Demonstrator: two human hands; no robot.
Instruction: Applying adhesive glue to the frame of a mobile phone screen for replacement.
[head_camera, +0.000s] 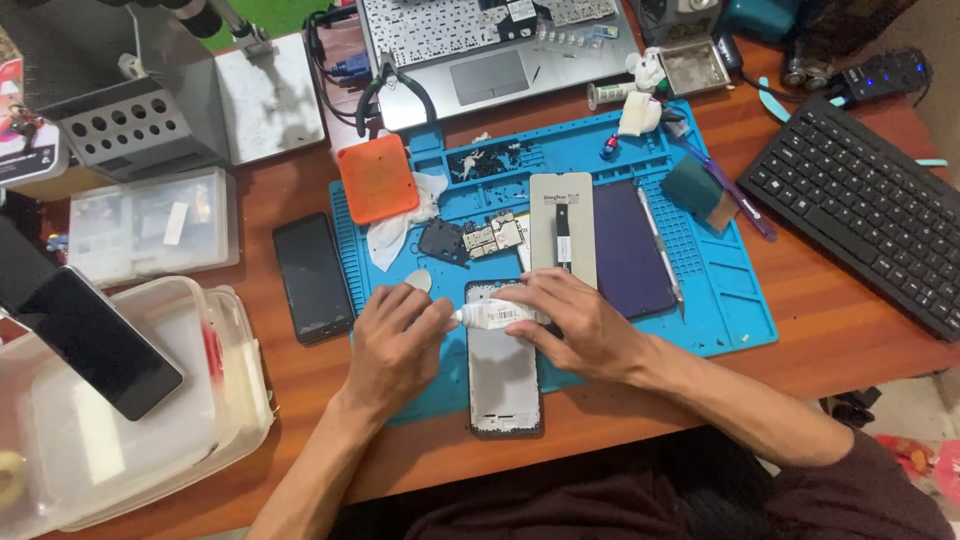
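My right hand (578, 325) grips a small white glue tube (500, 316) lying sideways over the top end of an opened phone frame (503, 385). My left hand (395, 345) pinches the tube's cap end with thumb and fingers. The phone frame lies lengthwise at the front of a blue repair mat (735, 300). Beyond my hands on the mat lie a grey phone battery (562, 225), a dark purple back cover (632, 250) and a small circuit board (492, 236).
A black phone (312, 276) lies left of the mat. An orange square pad (377, 178), a black keyboard (862, 208) at right, an opened laptop (480, 55) at back, clear plastic boxes (150, 225) and another phone (85, 330) at left surround the work area.
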